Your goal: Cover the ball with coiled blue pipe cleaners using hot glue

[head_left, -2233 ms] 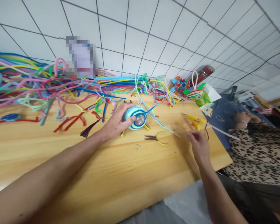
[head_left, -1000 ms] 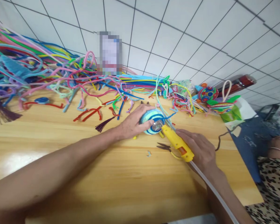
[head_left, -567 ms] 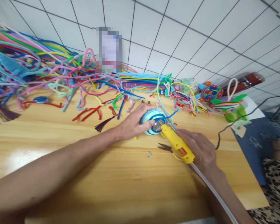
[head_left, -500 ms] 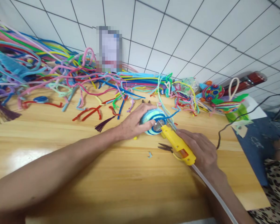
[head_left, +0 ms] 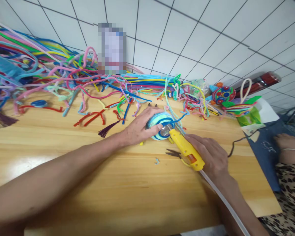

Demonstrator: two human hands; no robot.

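Note:
My left hand (head_left: 138,127) is wrapped round a ball wound in light and dark blue pipe cleaners (head_left: 159,126), holding it down on the wooden table (head_left: 117,186). My right hand (head_left: 208,157) grips a yellow glue gun (head_left: 185,149); its nozzle touches the shiny middle of the ball. A white glue stick (head_left: 223,203) sticks out of the gun's back along my forearm. Small pliers (head_left: 173,153) lie on the table just under the gun.
A big tangle of coloured pipe cleaners (head_left: 51,78) fills the table's back and left. Finished colourful ornaments (head_left: 223,95) and a green bag (head_left: 250,116) stand at the back right. Another person's hand (head_left: 287,147) with a bracelet rests beside the table's right edge. The tiled wall is close behind.
My right hand picked up the glue gun from the table's right and brought its nozzle to the ball. My left hand stayed on the ball. The other person's hand came back into view.

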